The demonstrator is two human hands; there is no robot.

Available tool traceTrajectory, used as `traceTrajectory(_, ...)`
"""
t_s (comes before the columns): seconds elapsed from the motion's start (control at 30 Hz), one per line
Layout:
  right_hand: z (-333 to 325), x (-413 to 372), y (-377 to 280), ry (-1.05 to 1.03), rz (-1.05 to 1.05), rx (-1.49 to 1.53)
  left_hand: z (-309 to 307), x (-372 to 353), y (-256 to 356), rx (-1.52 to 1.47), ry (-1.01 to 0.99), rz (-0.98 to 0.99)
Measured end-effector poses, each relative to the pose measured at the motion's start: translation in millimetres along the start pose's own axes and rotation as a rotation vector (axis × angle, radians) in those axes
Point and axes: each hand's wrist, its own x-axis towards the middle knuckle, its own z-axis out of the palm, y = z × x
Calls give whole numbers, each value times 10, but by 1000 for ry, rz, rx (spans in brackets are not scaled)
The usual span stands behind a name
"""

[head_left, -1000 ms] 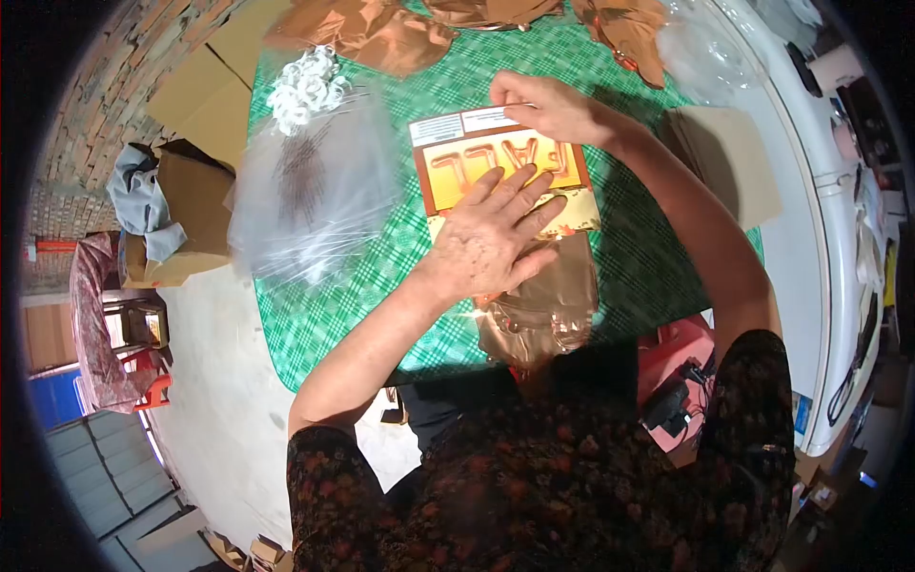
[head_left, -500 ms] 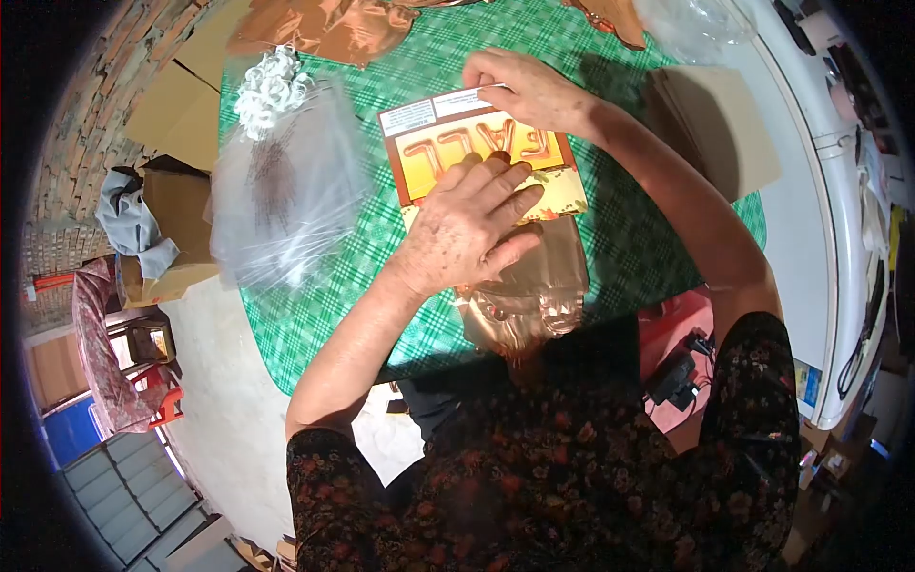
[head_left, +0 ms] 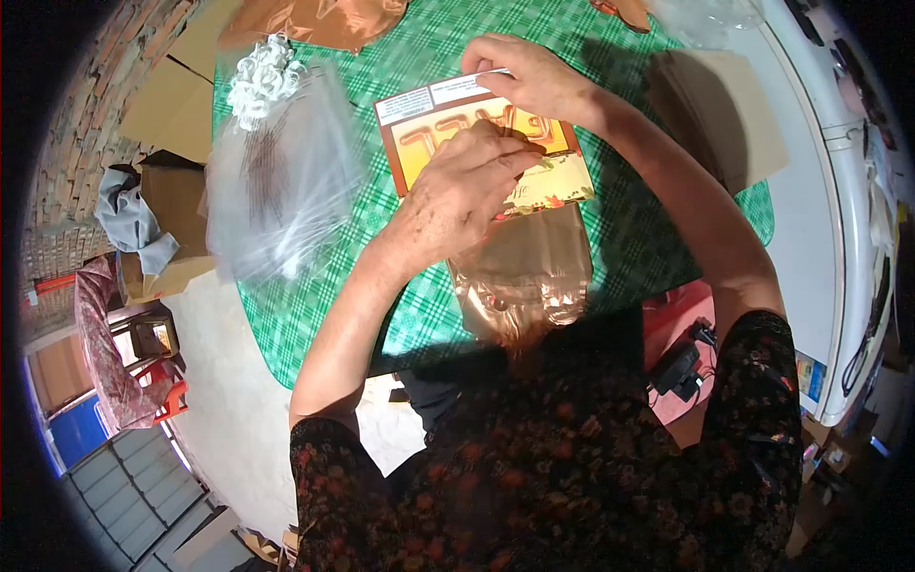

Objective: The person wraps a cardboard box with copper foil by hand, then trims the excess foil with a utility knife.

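Observation:
A printed packaging card [head_left: 405, 157] with orange balloon letters, which seem to read "FALL" upside down, lies on the green plaid tablecloth. My left hand [head_left: 457, 186] rests across its middle, fingers stretched out and close together, with the thumb hidden. At the card's far edge, my right hand [head_left: 538, 81] pinches the border beside a white text label. Beneath the card's near edge, a copper-coloured foil sheet [head_left: 524, 257] extends toward my body. It is crinkled at its near end.
Clear plastic bags [head_left: 281, 181] are stacked on the left, with curly white strands [head_left: 265, 81] at their top. More copper foil [head_left: 319, 21] lies at the far edge. Brown cardboard [head_left: 715, 119] sits at the right, beside a white appliance [head_left: 805, 229].
My left hand's spread fingers have drawn together, and its thumb has tucked out of sight. My right hand keeps its hold on the card's far edge. The view has shifted slightly.

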Motion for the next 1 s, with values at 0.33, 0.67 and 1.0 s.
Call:
traceTrajectory(0.33, 61, -44, 9, 41, -72, -82, 31, -60, 23, 104, -65, 24)
traceTrajectory(0.67, 166, -54, 20, 123, -48, -135, 58, -93, -10, 93, -86, 43)
traceTrajectory(1.0, 106, -267, -55, 256, -125, -241, 117, -98, -11, 134, -122, 43)
